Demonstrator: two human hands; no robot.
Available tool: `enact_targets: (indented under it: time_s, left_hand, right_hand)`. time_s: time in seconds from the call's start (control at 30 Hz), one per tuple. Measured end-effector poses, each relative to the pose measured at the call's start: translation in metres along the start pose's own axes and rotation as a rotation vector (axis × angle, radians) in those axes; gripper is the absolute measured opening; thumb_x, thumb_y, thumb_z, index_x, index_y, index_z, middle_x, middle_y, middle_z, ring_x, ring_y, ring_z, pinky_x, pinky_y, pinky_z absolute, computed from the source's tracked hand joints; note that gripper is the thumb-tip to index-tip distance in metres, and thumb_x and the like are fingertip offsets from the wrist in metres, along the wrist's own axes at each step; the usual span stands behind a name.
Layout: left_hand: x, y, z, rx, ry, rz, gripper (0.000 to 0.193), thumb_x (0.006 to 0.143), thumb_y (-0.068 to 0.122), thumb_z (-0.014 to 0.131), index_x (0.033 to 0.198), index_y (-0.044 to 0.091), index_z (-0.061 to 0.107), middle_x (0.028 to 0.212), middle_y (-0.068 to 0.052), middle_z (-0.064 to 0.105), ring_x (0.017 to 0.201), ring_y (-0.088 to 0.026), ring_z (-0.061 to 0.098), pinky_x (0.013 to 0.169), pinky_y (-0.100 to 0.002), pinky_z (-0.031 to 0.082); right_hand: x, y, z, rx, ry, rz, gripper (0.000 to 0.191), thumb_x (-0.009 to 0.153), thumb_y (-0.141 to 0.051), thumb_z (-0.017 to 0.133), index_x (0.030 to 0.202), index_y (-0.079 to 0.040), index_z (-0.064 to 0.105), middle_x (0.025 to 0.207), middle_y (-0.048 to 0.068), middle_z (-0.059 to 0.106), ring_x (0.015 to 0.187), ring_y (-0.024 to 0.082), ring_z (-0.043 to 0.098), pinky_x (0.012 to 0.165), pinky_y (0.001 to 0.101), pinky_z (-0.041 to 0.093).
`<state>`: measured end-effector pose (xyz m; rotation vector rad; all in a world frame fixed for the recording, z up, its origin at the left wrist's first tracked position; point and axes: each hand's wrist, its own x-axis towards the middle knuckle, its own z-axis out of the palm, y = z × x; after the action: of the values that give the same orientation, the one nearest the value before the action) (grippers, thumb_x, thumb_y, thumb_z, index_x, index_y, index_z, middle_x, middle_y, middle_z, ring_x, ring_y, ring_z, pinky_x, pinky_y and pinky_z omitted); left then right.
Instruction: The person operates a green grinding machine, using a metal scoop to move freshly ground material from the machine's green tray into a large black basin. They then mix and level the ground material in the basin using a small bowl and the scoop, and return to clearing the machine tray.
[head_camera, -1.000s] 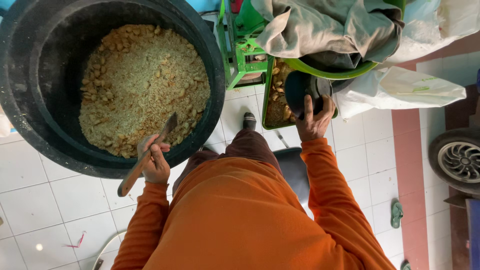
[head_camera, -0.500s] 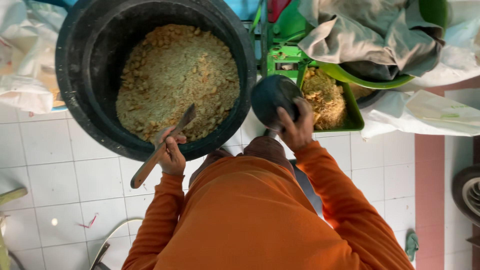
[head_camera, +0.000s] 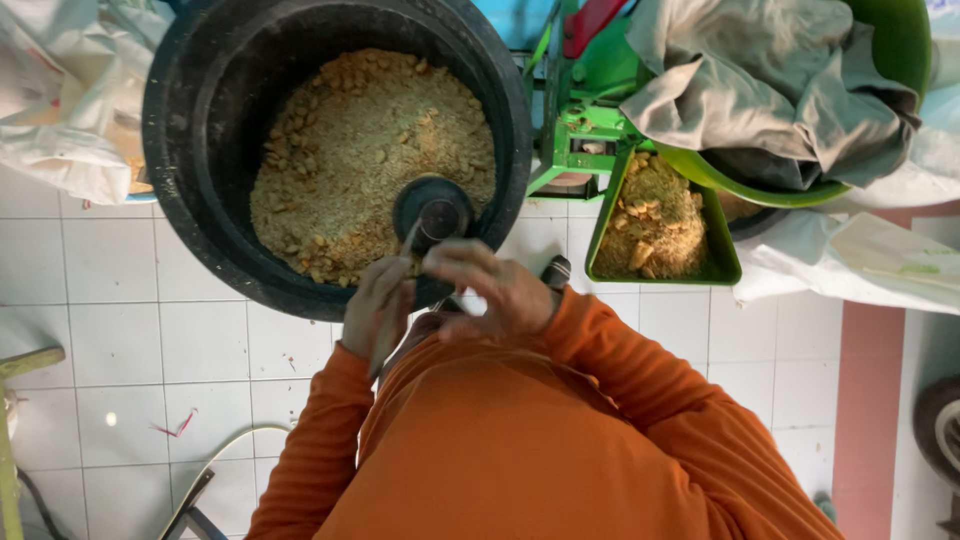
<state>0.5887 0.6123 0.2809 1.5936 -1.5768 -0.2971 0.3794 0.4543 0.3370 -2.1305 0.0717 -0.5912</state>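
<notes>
A big black tub (head_camera: 190, 180) stands on the white tiled floor, filled with crumbly tan meal (head_camera: 370, 150). My left hand (head_camera: 375, 305) grips a knife with a wooden handle, its blade pointing up into a small dark bowl (head_camera: 432, 210). My right hand (head_camera: 490, 285) holds that bowl over the near rim of the tub. Both arms wear orange sleeves.
A green machine (head_camera: 585, 120) stands right of the tub, its green chute tray (head_camera: 725, 250) full of the same tan meal. A grey cloth (head_camera: 770, 80) lies over a green basin. White sacks (head_camera: 60, 100) lie at the far left and right.
My right hand has carried the dark bowl from the green tray leftwards to the tub's rim. My left hand has swung the knife up from the meal to meet the bowl.
</notes>
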Motion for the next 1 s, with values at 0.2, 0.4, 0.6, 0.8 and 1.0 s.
enact_targets:
  time_s: [0.2,0.4,0.6,0.8,1.0]
  left_hand:
    - [0.075,0.051,0.059,0.036,-0.210,0.221,0.044,0.102,0.014,0.070,0.138,0.008,0.046,0.123,-0.014,0.057,0.100,-0.033,0.066,0.075,-0.040,0.057]
    - [0.117,0.109,0.117,-0.155,-0.295,0.371,0.059,0.099,0.020,0.074,0.148,0.004,0.045,0.122,-0.017,0.057,0.093,-0.030,0.064,0.075,-0.038,0.056]
    - [0.122,0.099,0.202,-0.088,-0.366,0.374,0.049,0.099,0.028,0.072,0.138,0.003,0.054,0.126,-0.016,0.061,0.106,-0.032,0.065,0.090,-0.042,0.055]
    - [0.118,0.087,0.297,-0.013,-0.339,0.461,0.037,0.094,0.031,0.071,0.122,0.008,0.062,0.125,-0.013,0.063,0.115,-0.031,0.064,0.095,-0.046,0.053]
    - [0.100,0.059,0.309,-0.001,-0.193,0.231,0.031,0.100,0.024,0.073,0.124,0.007,0.065,0.126,-0.011,0.062,0.113,-0.031,0.060,0.098,-0.044,0.051]
  right_hand:
    - [-0.030,-0.059,-0.049,0.040,0.102,-0.029,0.065,0.094,-0.023,0.084,0.144,-0.008,0.045,0.145,0.017,0.053,0.113,0.033,0.070,0.090,0.0391,0.062]
    - [-0.118,-0.110,-0.079,-0.102,0.609,0.235,0.030,0.105,-0.018,0.066,0.124,-0.007,0.045,0.128,0.017,0.062,0.094,0.020,0.070,0.081,0.0333,0.061]
    - [-0.198,-0.125,-0.124,-0.310,1.097,0.366,0.035,0.111,-0.035,0.060,0.117,-0.006,0.041,0.111,0.016,0.063,0.066,0.014,0.065,0.056,0.0224,0.055]
    - [-0.242,-0.066,-0.148,-0.451,1.171,0.485,0.040,0.117,-0.039,0.059,0.120,-0.005,0.038,0.111,0.017,0.064,0.073,0.018,0.066,0.064,0.0263,0.057]
    - [-0.265,0.005,-0.177,-0.461,1.102,0.484,0.036,0.121,-0.033,0.058,0.125,-0.005,0.036,0.110,0.020,0.067,0.075,0.019,0.069,0.065,0.0277,0.060]
